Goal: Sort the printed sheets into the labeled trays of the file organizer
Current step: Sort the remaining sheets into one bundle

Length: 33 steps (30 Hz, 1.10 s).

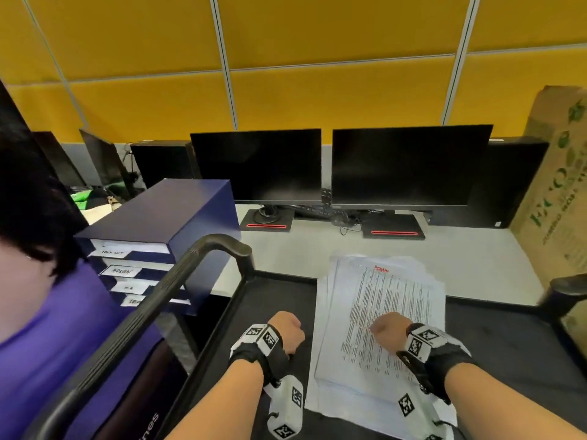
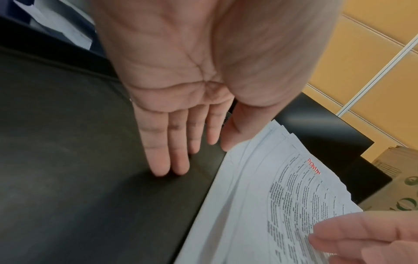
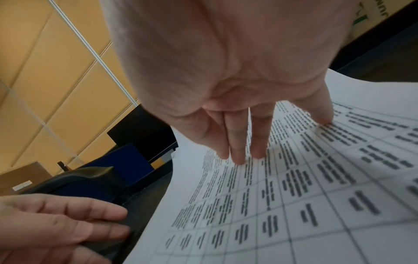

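Red heading on printed sheets (image 2: 260, 187) reads clearer at left wrist.

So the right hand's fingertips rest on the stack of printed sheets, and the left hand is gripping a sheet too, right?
Not quite. The right hand does rest its fingertips on the stack of printed sheets, but the left hand grips no sheet: the left wrist view shows its straight fingers touching the bare black surface beside the stack.

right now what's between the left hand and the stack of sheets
Nothing: only a bare strip of the black cart top separates the left hand from the stack of sheets, plain in the left wrist view.
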Each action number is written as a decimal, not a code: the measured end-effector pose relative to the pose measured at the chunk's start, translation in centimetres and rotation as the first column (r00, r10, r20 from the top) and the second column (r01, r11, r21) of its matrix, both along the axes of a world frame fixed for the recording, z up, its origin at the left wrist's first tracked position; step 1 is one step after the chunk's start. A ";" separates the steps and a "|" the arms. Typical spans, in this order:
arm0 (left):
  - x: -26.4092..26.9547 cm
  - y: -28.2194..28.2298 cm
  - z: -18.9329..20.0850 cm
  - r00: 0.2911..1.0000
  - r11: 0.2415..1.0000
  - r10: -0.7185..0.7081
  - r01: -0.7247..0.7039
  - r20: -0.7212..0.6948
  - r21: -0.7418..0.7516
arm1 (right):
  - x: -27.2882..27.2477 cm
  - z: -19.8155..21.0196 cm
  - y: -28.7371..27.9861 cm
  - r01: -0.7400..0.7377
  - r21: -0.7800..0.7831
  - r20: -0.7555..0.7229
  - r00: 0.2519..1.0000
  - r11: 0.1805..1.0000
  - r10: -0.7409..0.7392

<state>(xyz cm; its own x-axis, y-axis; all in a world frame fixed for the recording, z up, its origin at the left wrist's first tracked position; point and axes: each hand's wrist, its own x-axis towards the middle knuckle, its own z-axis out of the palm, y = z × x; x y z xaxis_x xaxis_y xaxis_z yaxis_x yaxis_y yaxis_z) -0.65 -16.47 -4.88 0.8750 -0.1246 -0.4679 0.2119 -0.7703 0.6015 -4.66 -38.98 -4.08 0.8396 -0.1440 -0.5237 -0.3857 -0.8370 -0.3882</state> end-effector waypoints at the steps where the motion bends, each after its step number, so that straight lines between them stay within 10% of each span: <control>1: 0.4 -0.6 -0.6 1.000 1.000 0.010 -0.010 0.017 -0.010 | 0.3 -0.2 -0.6 -0.002 0.017 0.000 1.000 1.000 0.002; 7: 2.3 -4.2 -2.1 0.994 0.968 0.099 -0.109 -0.054 -0.224 | 1.5 -0.3 -1.7 -0.001 0.116 -0.054 0.999 0.993 0.007; 33: 3.3 -6.3 -2.6 0.989 0.970 0.132 -0.143 -0.069 -0.196 | 0.5 -0.3 -4.4 0.121 0.351 -0.106 0.990 0.929 -0.089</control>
<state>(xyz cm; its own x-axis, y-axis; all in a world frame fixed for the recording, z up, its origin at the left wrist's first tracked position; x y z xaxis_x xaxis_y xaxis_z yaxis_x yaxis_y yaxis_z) 2.69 -22.77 -7.53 0.8637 -0.1009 -0.4939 0.3447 -0.5967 0.7247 -4.21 -43.35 -4.39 0.7791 -0.0193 -0.6266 -0.5089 -0.6031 -0.6142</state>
